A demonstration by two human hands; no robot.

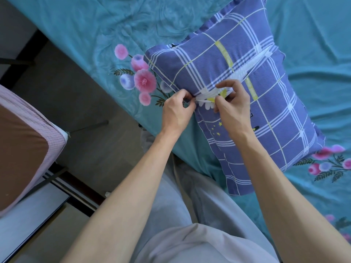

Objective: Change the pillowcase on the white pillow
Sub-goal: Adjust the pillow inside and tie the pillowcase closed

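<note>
A pillow in a purple-blue checked pillowcase (269,114) lies on the teal bed. A long slit in the case gapes open, and the white pillow (247,69) shows through it. My left hand (176,111) pinches the near end of the slit at the case's edge. My right hand (231,105) grips the fabric right beside it, fingers curled over the opening. The two hands almost touch. What sits between the fingertips is hidden by the fingers.
The teal flowered bedsheet (114,35) covers the bed, whose edge runs diagonally from upper left to lower middle. Dark floor (79,103) lies to the left. A pink-edged brown cushion (22,149) sits at the far left. My legs stand against the bed.
</note>
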